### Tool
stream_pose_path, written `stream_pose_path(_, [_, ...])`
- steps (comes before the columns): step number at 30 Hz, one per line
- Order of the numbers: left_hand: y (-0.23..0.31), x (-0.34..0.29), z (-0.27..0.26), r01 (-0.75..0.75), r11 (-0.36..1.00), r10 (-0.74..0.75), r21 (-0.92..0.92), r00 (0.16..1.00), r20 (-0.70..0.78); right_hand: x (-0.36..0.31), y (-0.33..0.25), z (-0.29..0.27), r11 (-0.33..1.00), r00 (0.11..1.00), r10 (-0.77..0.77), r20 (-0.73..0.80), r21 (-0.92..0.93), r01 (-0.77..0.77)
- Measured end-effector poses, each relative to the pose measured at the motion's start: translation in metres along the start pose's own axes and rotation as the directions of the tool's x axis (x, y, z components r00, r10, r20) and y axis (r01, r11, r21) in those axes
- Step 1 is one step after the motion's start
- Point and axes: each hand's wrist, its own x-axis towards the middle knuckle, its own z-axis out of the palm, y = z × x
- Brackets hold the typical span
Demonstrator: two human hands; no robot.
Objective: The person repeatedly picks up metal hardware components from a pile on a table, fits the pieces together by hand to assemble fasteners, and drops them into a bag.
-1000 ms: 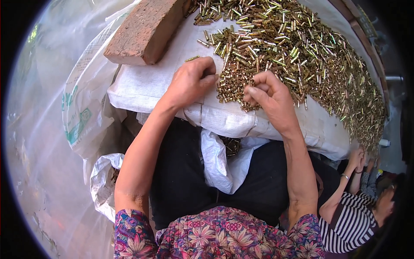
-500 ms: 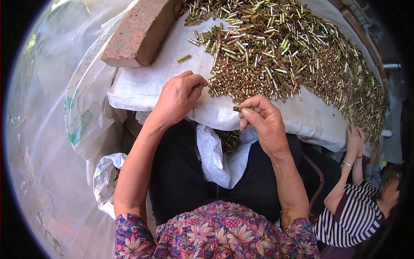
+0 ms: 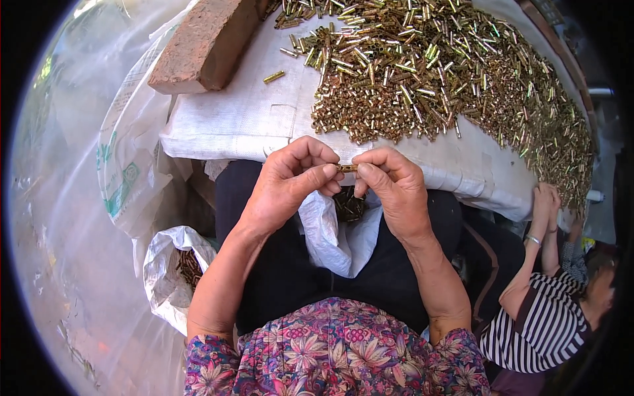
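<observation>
My left hand (image 3: 290, 178) and my right hand (image 3: 391, 188) meet in front of the table's near edge. Between their fingertips lies a small brass-coloured metal tube (image 3: 347, 168), held level. Left thumb and forefinger pinch one end, right thumb and fingers the other. Whether the left fingers also hold a separate small part is hidden. Just beyond my hands spreads a heap of short brass-coloured pieces (image 3: 356, 119) and longer tubes (image 3: 422, 59). One loose tube (image 3: 274, 76) lies apart to the left on the white cloth (image 3: 244, 125).
A red brick (image 3: 198, 49) rests at the table's far left. An open white sack (image 3: 323, 231) with dark metal pieces sits between my knees, another sack (image 3: 165, 290) at my left. A co-worker's hands (image 3: 545, 208) touch the table's right edge. Clear plastic sheeting (image 3: 59, 231) hangs at left.
My left hand has come back from the heap's near edge toward my body and moved right, meeting the right hand at the tube. The right hand has shifted slightly left.
</observation>
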Motion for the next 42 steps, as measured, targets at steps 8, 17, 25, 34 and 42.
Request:
stream_pose_path(8, [-0.006, 0.001, -0.004, -0.047, 0.999, 0.046, 0.019, 0.996, 0.071, -0.001, 0.005, 0.001, 0.993, 1.000, 0.022, -0.002, 0.115, -0.022])
stream_pose_path(17, [-0.007, -0.011, 0.001, -0.173, 0.955, 0.157, 0.240, 0.984, 0.081, -0.010, 0.020, -0.005, 0.891, 0.981, 0.135, 0.137, 0.416, -0.181])
stream_pose_path(25, [-0.007, -0.019, 0.007, -0.283, 0.860, 0.223, 0.424, 0.957, 0.186, -0.018, 0.013, -0.012, 0.846, 0.946, 0.169, 0.277, 0.452, -0.283])
stream_pose_path(34, [-0.018, -0.020, 0.018, 0.070, 0.968, 0.057, -0.241, 0.874, 0.482, -0.030, 0.010, -0.020, 0.732, 0.857, 0.045, 0.513, 0.567, -0.378])
stream_pose_path(42, [0.011, 0.014, -0.036, -0.260, 0.411, 0.329, 0.874, 0.936, 0.124, -0.016, -0.019, -0.063, 0.913, 0.874, 0.347, 0.339, -0.335, -0.233])
